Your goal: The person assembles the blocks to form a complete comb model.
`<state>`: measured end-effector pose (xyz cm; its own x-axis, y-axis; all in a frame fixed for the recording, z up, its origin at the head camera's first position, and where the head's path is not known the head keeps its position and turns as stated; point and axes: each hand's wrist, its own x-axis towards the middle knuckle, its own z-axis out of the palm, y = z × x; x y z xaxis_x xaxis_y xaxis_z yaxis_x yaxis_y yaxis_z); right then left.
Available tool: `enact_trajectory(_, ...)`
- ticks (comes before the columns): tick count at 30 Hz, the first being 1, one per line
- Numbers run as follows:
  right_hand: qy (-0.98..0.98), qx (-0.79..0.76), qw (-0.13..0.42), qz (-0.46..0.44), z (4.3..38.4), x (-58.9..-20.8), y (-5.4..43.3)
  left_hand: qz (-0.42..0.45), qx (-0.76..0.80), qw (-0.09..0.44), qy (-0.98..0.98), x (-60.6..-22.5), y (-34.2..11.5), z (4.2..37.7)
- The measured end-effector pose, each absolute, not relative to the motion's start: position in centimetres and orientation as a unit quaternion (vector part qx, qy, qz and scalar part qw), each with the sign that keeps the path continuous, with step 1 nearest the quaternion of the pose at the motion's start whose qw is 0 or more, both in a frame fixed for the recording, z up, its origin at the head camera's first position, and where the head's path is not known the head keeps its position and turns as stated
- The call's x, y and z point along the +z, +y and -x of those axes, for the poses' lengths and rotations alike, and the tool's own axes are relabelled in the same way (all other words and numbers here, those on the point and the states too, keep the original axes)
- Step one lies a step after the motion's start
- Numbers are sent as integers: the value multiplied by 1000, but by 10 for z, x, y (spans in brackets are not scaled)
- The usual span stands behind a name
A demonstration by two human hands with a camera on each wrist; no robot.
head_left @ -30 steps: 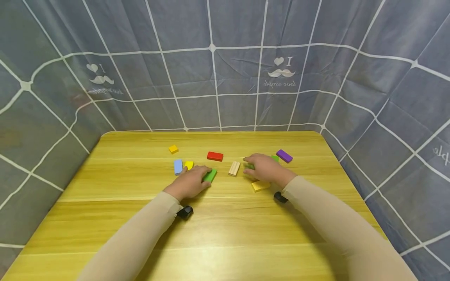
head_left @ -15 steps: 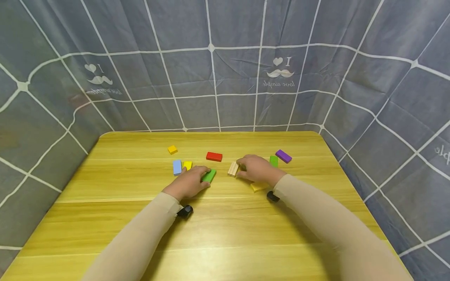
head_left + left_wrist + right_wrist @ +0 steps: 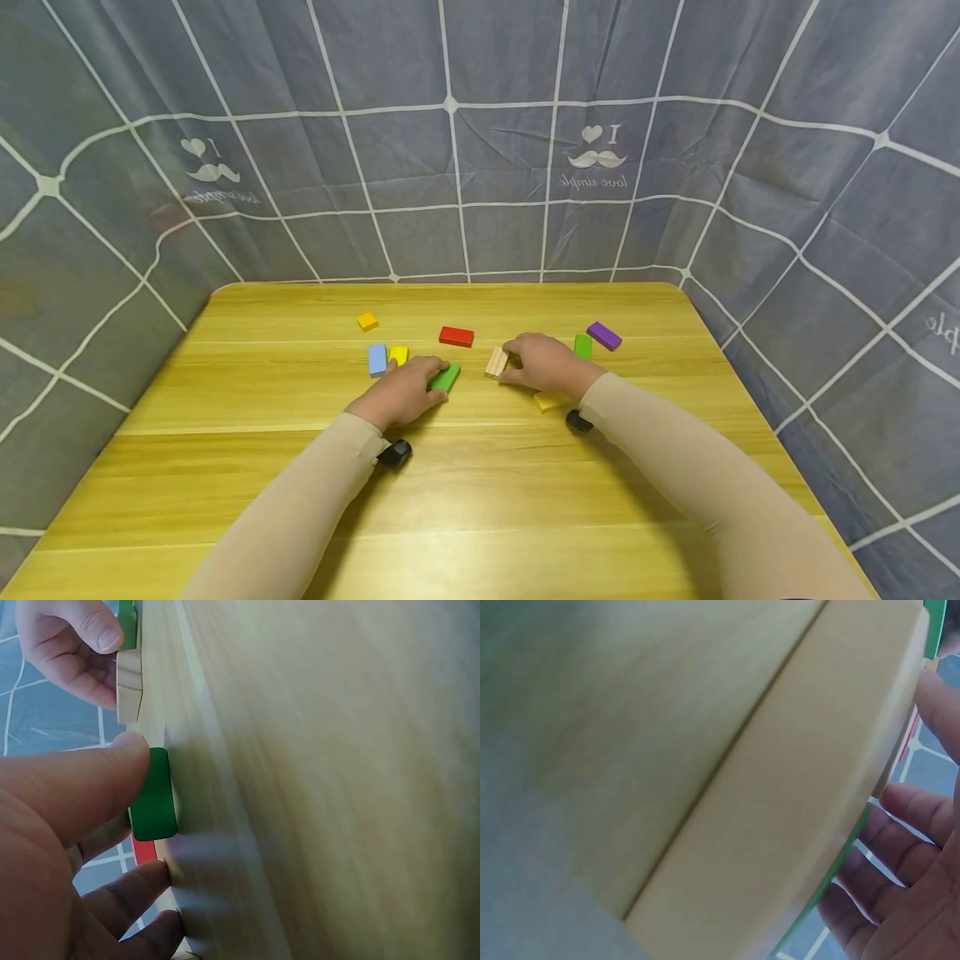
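Observation:
In the head view my left hand (image 3: 401, 392) pinches a green block (image 3: 445, 377) between thumb and fingers, on the table. The left wrist view shows the thumb against this green block (image 3: 154, 796), with other fingers beyond it. My right hand (image 3: 551, 364) grips a bare wooden block (image 3: 497, 362) with thumb and forefinger at its right part. That wooden block (image 3: 129, 688) also shows under the right hand's fingers in the left wrist view. Close beside the right hand lie a yellow block (image 3: 551, 401) and a second green block (image 3: 582, 347), both partly covered.
A red block (image 3: 456, 337) lies behind and between the hands. Left of it are an orange-yellow block (image 3: 367, 322), a light blue block (image 3: 377, 360) and a yellow block (image 3: 398, 355). A purple block (image 3: 603, 335) lies at the right. Grey curtains (image 3: 502, 150) surround the wooden table (image 3: 465, 500).
My right hand has moved left from over the blocks at the right and taken hold of the wooden block, uncovering more of the second green block. The left hand stays at its green block.

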<state>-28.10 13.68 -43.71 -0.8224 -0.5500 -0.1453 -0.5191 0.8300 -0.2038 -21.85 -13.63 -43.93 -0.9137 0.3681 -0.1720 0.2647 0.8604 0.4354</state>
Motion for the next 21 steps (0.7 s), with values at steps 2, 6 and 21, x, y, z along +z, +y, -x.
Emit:
enact_trajectory(2,951,-82,96,283,281,-438,136,-165,206,126,956,-439,-137,219)
enact_trajectory(6,952,-90,90,278,280,-439,136,-165,205,128,956,-440,-137,219)
enact_trajectory(21,943,-139,100,285,292,-443,133,-162,205,127,957,-441,-138,221)
